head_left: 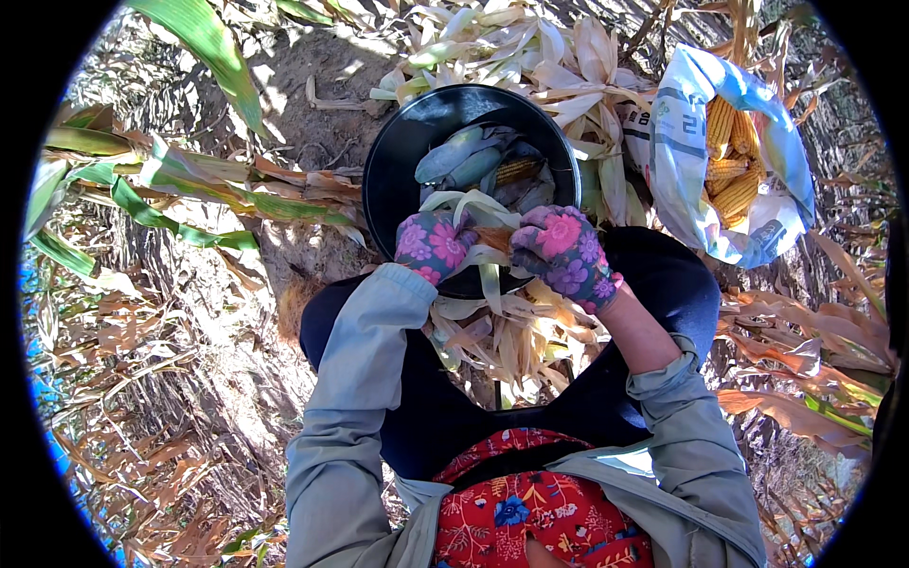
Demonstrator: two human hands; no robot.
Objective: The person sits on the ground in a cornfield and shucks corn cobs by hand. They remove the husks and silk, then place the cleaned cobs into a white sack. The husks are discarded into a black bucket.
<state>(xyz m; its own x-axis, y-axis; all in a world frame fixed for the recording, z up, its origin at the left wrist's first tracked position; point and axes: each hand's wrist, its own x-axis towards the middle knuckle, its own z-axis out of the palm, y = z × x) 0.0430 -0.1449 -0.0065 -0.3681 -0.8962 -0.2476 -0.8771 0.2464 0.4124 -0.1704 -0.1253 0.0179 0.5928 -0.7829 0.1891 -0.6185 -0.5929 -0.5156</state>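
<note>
A pale corn husk [486, 204] with a tuft of brown silk [494, 238] is grasped between the curled fingers of the left hand [436, 243] and the right hand [566, 251], both covered by dark gloves printed with pink and purple flowers. The husk is held over the near side of a black bucket [379, 170], and one loose strip is left hanging below the hands (whether a cob is enclosed in the grip cannot be told, since the fingers are in front).

Inside the bucket, beyond the hands, several ears in grey-green husks [464, 161] are heaped, and a yellow ear [516, 171] is partly bared among them. The near part of the bucket is blocked from view by the hands and the husk.

The bucket is flanked by the knees, in dark trousers [417, 417], and dry husks [521, 341] are strewn between the legs. More husks [473, 57] are piled past the far rim. To the right, near the right knee, a white and blue sack [677, 151] is set with its mouth open, and bare yellow cobs [734, 189] are held in it.

Bare brown soil [322, 95] is exposed at the upper left, crossed by green leaves [213, 62] and fallen stalks [284, 180]. Elsewhere the sunlit ground is littered with dry leaves [142, 426] (an outdoor plot, broken up by shadow).
</note>
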